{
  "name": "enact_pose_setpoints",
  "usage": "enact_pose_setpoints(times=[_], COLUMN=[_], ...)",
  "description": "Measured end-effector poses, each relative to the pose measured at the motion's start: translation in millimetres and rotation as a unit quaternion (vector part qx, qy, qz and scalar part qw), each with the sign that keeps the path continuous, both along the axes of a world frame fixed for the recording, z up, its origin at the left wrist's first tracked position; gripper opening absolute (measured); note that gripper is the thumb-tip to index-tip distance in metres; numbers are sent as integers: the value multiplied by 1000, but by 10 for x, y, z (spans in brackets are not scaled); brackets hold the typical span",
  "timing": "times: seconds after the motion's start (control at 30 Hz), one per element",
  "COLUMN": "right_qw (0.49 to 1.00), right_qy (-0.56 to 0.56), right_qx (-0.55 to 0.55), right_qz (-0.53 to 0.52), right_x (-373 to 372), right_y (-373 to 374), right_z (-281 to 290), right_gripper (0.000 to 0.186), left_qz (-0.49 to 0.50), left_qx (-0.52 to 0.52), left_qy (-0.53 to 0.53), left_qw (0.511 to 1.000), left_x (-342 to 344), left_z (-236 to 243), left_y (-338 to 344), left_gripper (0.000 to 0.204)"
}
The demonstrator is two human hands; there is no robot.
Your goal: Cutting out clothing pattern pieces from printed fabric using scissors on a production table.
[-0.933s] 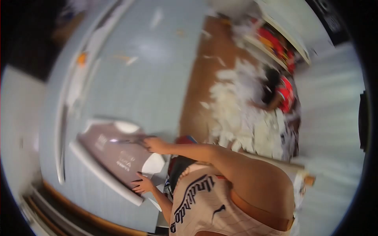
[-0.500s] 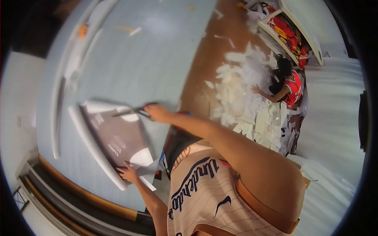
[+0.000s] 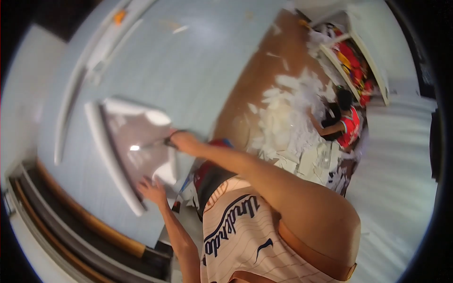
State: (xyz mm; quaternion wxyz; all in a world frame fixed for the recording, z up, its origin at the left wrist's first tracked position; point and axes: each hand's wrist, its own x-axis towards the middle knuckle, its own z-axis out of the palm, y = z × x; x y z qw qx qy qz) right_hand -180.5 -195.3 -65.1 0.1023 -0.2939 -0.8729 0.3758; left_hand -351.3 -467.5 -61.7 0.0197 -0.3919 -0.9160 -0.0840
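A white sheet printed with a grey-brown panel (image 3: 123, 137) lies on the pale blue table (image 3: 155, 70). Its left edge is curled into a long white roll (image 3: 111, 162). My right hand (image 3: 185, 142) is closed round the handles of dark scissors (image 3: 168, 141) at the sheet's right edge. The scissors' blades reach left over the print, blurred, and a bright glint shows near their tip. I cannot tell whether they are cutting. On the near end of the sheet, beside the roll, my left hand (image 3: 152, 190) rests with its fingers spread, holding nothing.
A long white roll (image 3: 71, 106) lies along the table's left side, with an orange thing (image 3: 120, 17) farther up. Dark rolls (image 3: 61, 207) line the near left edge. At right, a person in a red top (image 3: 349, 128) sits among white paper scraps (image 3: 278, 118) by a bin of coloured fabric (image 3: 351, 61).
The view has tilted a little. My right hand and the scissors have come nearer along the sheet, so the blades now lie over the middle of the print. My left hand stays at the near end.
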Motion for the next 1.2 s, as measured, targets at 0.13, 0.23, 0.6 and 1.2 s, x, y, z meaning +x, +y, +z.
enact_pose_setpoints(times=[0.13,0.23,0.6,1.2], right_qw=[993,977,998,993], right_qy=[99,192,-49,23], right_qx=[54,54,51,113], right_qz=[-27,-73,8,-22], right_x=[204,-40,-562,-297], right_y=[105,4,-695,-2136], right_z=[189,543,779,1616], right_gripper=[19,27,33,42], left_qz=[-48,26,82,135], left_qx=[5,-39,-4,38], left_qy=[-36,-128,-60,31], left_qw=[998,991,995,990], left_x=[-164,-116,-176,-2383], left_z=[201,235,501,1454], left_y=[179,212,-25,-2454], left_gripper=[73,82,77,76])
